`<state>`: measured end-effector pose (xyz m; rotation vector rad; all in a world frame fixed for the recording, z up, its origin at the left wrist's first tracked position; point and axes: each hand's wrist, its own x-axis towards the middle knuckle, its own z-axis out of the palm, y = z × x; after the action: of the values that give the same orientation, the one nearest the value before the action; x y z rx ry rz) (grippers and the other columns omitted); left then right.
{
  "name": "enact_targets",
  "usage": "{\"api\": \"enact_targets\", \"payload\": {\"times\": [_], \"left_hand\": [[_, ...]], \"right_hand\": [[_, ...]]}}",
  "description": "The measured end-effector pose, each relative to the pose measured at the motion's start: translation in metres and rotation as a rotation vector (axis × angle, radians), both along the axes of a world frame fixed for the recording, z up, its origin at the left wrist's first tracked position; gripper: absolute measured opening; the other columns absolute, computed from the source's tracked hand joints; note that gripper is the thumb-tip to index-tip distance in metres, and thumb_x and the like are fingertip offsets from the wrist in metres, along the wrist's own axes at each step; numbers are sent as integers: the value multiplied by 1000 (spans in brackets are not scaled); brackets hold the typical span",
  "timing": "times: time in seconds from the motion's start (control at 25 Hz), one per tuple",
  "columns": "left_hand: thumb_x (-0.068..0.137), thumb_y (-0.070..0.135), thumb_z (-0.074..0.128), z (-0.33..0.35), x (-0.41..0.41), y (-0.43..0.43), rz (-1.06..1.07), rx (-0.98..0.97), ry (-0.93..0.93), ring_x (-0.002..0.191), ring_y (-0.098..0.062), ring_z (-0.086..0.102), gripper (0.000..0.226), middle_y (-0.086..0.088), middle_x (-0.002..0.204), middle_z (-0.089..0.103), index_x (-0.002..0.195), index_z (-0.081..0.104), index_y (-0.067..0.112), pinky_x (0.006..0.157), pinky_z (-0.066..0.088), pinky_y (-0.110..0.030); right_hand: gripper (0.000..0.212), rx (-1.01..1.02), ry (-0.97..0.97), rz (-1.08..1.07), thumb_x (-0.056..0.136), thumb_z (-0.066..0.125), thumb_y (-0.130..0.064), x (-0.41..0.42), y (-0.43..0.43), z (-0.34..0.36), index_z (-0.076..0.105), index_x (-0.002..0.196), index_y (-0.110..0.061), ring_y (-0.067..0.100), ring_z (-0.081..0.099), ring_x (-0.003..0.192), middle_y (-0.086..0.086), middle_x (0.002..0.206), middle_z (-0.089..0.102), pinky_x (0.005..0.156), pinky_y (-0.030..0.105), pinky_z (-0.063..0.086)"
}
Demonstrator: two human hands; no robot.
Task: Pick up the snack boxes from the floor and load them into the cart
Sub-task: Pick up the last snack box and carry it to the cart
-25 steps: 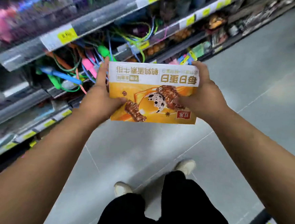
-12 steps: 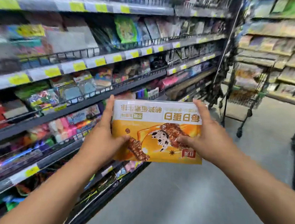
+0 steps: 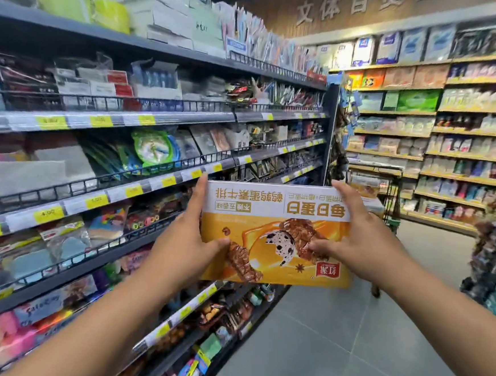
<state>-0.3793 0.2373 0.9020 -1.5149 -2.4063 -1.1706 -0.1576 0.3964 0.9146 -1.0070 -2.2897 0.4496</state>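
Observation:
A flat snack box (image 3: 270, 228), orange with a white top band and upside-down print, is held up in front of me at chest height. My left hand (image 3: 188, 236) grips its left edge, thumb on the front face. My right hand (image 3: 358, 244) grips its right edge, thumb pressed on the front and fingers behind. Beyond the box stands a wire shopping cart (image 3: 386, 192), mostly hidden by the box and my right hand.
Stocked store shelves (image 3: 110, 153) run along the left of the aisle. More shelves (image 3: 453, 129) fill the back right wall. Grey tiled floor (image 3: 331, 357) stretches ahead. A dark patterned hanging item (image 3: 494, 251) stands at the right edge.
The view has swung up from the floor and my feet to the aisle ahead. The box stays gripped in both hands, and the cart now appears closer behind it.

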Motion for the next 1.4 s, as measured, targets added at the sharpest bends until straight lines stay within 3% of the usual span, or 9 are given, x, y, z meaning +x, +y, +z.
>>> {"api": "enact_targets", "payload": {"times": [0.28,0.52,0.68,0.84,1.0,1.2,1.4], "left_hand": [[83,39,72,20,-47,161,-114,50,7,113,-25,60,116,-2,141,52,123,-34,67,90,51,-41],[83,33,73,36,-73,350,-264,37,20,113,-25,61,119,-2,141,53,130,-32,63,96,49,-44],[85,32,72,21,-56,470,-328,18,-10,106,-25,64,117,-3,135,58,133,-30,61,88,52,-42],[84,34,73,11,-46,588,-300,1,-39,105,-28,64,116,-5,130,62,137,-27,58,84,53,-40],[86,32,71,13,-41,697,-253,-1,-57,98,-29,64,112,-6,128,62,143,-23,50,70,45,-33],[85,32,71,2,-60,846,-279,-1,-52,90,-27,64,112,-5,127,62,142,-23,51,71,50,-36],[85,30,72,-4,-83,1001,-362,17,-31,83,-29,64,108,-7,118,63,146,-16,48,65,49,-36]], "right_hand": [[113,55,5,-126,65,81,-54,-34,140,23,-2,141,-53,25,59,108,3,135,54,91,37,50],[114,45,50,-256,67,82,-49,-45,289,29,-1,145,-48,20,57,93,4,132,56,85,31,47],[111,46,21,-346,66,81,-51,-24,393,14,1,143,-51,26,59,109,4,136,53,90,34,48],[109,50,-39,-339,65,81,-53,-14,512,17,2,140,-53,27,59,106,5,132,55,83,34,48],[107,52,-38,-331,64,81,-55,-16,629,20,5,140,-52,28,57,111,4,135,53,85,35,48],[107,38,-30,-356,63,83,-51,-34,772,10,8,139,-53,26,59,103,3,132,56,82,38,53],[105,49,22,-445,62,85,-47,-50,909,-5,13,139,-49,28,60,108,5,136,54,88,43,54]]}}
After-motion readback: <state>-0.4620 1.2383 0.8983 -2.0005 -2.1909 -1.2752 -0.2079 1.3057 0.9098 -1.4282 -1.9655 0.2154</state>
